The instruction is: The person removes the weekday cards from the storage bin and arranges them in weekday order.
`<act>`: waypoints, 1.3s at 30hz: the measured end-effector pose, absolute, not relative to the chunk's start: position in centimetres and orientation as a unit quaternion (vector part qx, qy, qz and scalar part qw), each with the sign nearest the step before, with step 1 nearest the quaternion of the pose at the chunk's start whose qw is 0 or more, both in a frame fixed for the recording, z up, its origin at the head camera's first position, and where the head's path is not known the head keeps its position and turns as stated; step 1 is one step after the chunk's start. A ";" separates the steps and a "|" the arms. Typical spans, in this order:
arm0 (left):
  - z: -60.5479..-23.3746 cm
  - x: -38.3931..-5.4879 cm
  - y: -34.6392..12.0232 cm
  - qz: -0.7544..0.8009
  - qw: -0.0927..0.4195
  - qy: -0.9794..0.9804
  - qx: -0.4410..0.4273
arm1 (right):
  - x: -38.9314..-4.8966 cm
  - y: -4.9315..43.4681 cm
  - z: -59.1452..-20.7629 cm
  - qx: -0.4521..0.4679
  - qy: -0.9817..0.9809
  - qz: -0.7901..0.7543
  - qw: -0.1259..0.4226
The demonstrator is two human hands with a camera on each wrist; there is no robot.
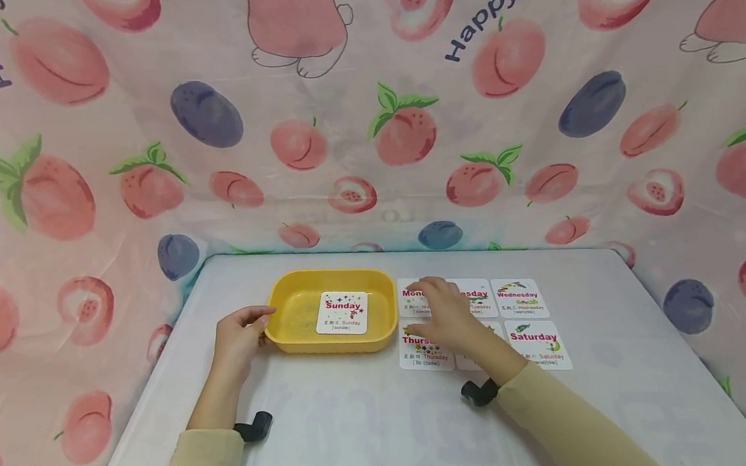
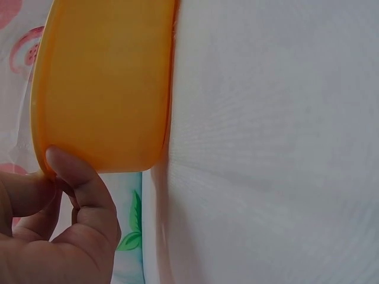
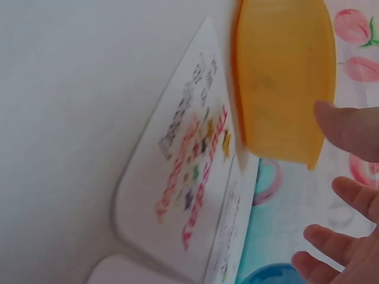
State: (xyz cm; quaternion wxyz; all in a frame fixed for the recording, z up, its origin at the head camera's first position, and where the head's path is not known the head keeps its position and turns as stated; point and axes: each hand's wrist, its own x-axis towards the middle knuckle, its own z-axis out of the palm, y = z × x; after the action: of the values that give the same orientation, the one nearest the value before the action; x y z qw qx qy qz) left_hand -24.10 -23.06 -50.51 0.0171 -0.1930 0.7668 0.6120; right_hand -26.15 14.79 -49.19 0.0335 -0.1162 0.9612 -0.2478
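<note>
A yellow plastic tray [image 1: 296,315] stands on the table, and in it lies a square card printed "Sunday" [image 1: 342,313]. My left hand [image 1: 235,343] pinches the tray's left rim between thumb and fingers, which the left wrist view shows close up. To the tray's right, my right hand [image 1: 452,321] hovers with spread fingers over several day cards. It partly covers the Monday card [image 1: 412,305], the Tuesday card [image 1: 479,299], the Thursday card [image 1: 427,358] and a mostly hidden card in the lower row. Nothing is between its fingers in the right wrist view.
The cards form two rows, with the Wednesday card [image 1: 521,298] and the Saturday card [image 1: 539,346] at the right end. They lie on a white-covered table [image 1: 363,426]. A fruit-printed cloth [image 1: 349,116] hangs behind and at both sides. Each wrist wears a black camera mount.
</note>
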 end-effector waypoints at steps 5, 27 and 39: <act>-50.5 -24.0 -23.0 0.613 0.014 0.766 -0.192 | -26.1 13.8 -48.9 -0.137 0.956 -0.261 0.013; -50.5 -23.9 -23.0 0.609 0.015 0.770 -0.189 | -26.6 7.1 -47.5 -0.206 0.953 -0.221 -0.006; -50.7 -24.0 -23.1 0.616 0.008 0.766 -0.182 | -27.3 4.4 -48.1 -0.219 0.957 -0.189 0.021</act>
State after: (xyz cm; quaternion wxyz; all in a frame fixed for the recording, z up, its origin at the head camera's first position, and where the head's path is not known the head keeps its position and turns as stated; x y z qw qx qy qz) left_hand -24.04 -23.11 -50.67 0.0078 -0.1822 0.7664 0.6159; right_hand -27.26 4.40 -48.09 0.0211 -0.2194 0.9569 -0.1890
